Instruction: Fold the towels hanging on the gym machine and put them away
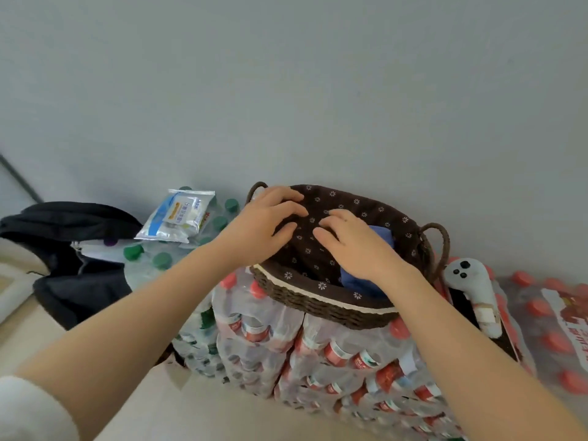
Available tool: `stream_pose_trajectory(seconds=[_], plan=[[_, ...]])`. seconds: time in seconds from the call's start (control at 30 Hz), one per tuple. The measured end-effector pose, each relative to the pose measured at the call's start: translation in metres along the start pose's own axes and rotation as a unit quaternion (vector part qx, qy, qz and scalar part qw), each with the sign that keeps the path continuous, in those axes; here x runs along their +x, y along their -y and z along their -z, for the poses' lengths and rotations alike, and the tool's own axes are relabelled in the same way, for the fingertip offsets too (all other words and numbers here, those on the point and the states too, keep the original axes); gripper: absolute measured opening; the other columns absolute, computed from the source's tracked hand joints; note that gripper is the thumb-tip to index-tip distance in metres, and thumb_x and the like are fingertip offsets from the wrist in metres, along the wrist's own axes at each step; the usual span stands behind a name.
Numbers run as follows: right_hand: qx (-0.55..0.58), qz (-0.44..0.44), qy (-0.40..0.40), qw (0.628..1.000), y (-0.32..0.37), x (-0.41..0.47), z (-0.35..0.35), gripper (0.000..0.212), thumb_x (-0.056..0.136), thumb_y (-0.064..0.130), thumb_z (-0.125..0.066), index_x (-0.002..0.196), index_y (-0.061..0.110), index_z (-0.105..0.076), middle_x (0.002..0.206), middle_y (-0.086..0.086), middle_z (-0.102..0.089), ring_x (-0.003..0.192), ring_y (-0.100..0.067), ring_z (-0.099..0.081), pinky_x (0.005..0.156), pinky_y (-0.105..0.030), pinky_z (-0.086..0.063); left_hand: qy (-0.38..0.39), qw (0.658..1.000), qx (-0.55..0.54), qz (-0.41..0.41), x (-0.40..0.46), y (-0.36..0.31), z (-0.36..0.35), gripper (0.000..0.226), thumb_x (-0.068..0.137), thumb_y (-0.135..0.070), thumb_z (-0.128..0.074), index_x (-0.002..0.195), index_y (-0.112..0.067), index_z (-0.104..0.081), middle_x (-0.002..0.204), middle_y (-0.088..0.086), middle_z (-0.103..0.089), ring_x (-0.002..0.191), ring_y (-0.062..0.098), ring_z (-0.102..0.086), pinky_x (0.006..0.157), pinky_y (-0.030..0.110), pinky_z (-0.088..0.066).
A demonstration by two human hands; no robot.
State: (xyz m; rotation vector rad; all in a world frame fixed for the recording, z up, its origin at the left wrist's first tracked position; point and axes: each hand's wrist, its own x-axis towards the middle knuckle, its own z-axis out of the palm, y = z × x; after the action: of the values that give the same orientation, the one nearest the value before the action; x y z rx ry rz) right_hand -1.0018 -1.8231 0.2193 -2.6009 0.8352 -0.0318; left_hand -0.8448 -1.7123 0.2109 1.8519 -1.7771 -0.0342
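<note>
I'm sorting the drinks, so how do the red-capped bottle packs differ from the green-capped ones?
The red-capped packs carry red labels and hold up the wicker basket; the green-capped packs sit to their left, bearing a foil snack packet. The red stack looks taller. Both are shrink-wrapped in clear plastic.

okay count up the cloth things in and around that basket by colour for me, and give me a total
Brown floral towel, under both hands: 1
Blue towel, in the basket: 1
Grey plush toy, beside the basket: 1
Total: 3
</note>
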Motion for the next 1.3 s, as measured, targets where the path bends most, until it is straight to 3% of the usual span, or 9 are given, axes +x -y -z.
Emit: stream_pose_trajectory(seconds=[0.07,0.17,0.3,0.43,0.53,0.63,0.83,1.03,1.3], plan=[[0.056,0.082,-0.055,0.994,0.042,-0.003,-0.009,0.033,0.097,0.032,-0.041,0.122,0.015,-0.056,0.127,-0.002,-0.054,0.113,-0.018,-0.052,0.096,-0.035,-0.043,-0.038,0.998,0.046,0.027,-0.034,0.011,0.021,0.036,0.084,-0.025,-0.041,0.104,-0.008,-0.066,0.122,0.012,-0.057,0.118,0.031,-0.048,0.099,0.034,-0.033],[0.125,0.175,-0.065,0.974,0.116,-0.008,-0.035,0.022,0.095,0.022,-0.046,0.106,0.014,-0.064,0.098,0.0,-0.064,0.089,-0.014,-0.057,0.082,-0.035,-0.048,-0.042,0.993,0.056,0.099,-0.102,0.033,0.045,0.036,0.083,-0.025,-0.041,0.101,-0.007,-0.067,0.117,0.014,-0.059,0.111,0.036,-0.053,0.096,0.037,-0.036],[0.119,0.245,0.049,0.961,0.215,-0.02,-0.097,0.022,0.094,0.023,-0.048,0.11,0.016,-0.062,0.104,-0.002,-0.067,0.091,-0.016,-0.06,0.083,-0.033,-0.049,0.046,0.967,0.01,0.249,-0.228,0.063,0.08,0.033,0.092,-0.024,-0.046,0.121,-0.014,-0.058,0.123,0.004,-0.057,0.116,0.022,-0.049,0.103,0.031,-0.036],[0.09,0.278,0.161,0.943,0.315,-0.046,-0.182,0.021,0.095,0.023,-0.044,0.102,0.016,-0.062,0.097,-0.003,-0.068,0.088,-0.021,-0.062,0.082,-0.038,-0.051,0.087,0.887,-0.045,0.451,-0.39,0.077,0.119,0.034,0.096,-0.021,-0.043,0.129,-0.022,-0.048,0.125,-0.001,-0.057,0.103,0.014,-0.054,0.091,0.022,-0.04],[0.095,0.289,0.255,0.918,0.4,-0.079,-0.258,0.024,0.098,0.019,-0.036,0.095,0.017,-0.06,0.093,-0.001,-0.065,0.087,-0.021,-0.062,0.083,-0.034,-0.05,0.014,0.838,-0.054,0.543,-0.516,0.077,0.148,0.031,0.095,-0.022,-0.046,0.126,-0.022,-0.05,0.119,-0.001,-0.06,0.098,0.015,-0.057,0.088,0.025,-0.042],[0.034,0.342,0.339,0.876,0.485,-0.122,-0.323,0.027,0.098,0.017,-0.036,0.106,0.012,-0.061,0.1,-0.005,-0.065,0.086,-0.015,-0.057,0.084,-0.031,-0.046,-0.088,0.768,-0.084,0.628,-0.634,0.06,0.174,0.026,0.094,-0.024,-0.048,0.119,-0.025,-0.053,0.113,-0.003,-0.062,0.097,0.015,-0.061,0.086,0.029,-0.046],[-0.066,0.443,0.401,0.799,0.621,-0.177,-0.401,0.026,0.096,0.022,-0.042,0.107,0.011,-0.062,0.101,-0.002,-0.065,0.094,-0.021,-0.061,0.084,-0.035,-0.049,-0.248,0.674,-0.102,0.688,-0.793,0.026,0.228,0.016,0.093,-0.02,-0.048,0.104,-0.03,-0.054,0.103,-0.005,-0.063,0.094,0.016,-0.062,0.068,0.022,-0.043],[-0.122,0.508,0.426,0.738,0.734,-0.21,-0.471,0.026,0.095,0.023,-0.042,0.109,0.013,-0.061,0.106,-0.001,-0.065,0.098,-0.02,-0.06,0.087,-0.036,-0.049,-0.357,0.594,-0.093,0.715,-0.898,0.03,0.274,0.02,0.092,-0.019,-0.049,0.108,-0.031,-0.054,0.104,-0.005,-0.064,0.092,0.013,-0.064,0.064,0.02,-0.041],[-0.119,0.535,0.447,0.707,0.928,-0.223,-0.563,0.024,0.093,0.02,-0.042,0.1,0.008,-0.062,0.098,-0.004,-0.066,0.085,-0.018,-0.062,0.072,-0.028,-0.048,-0.368,0.564,-0.077,0.735,-1.035,0.094,0.375,0.024,0.095,-0.025,-0.047,0.117,-0.028,-0.054,0.108,-0.006,-0.061,0.094,0.013,-0.061,0.06,0.017,-0.041]])
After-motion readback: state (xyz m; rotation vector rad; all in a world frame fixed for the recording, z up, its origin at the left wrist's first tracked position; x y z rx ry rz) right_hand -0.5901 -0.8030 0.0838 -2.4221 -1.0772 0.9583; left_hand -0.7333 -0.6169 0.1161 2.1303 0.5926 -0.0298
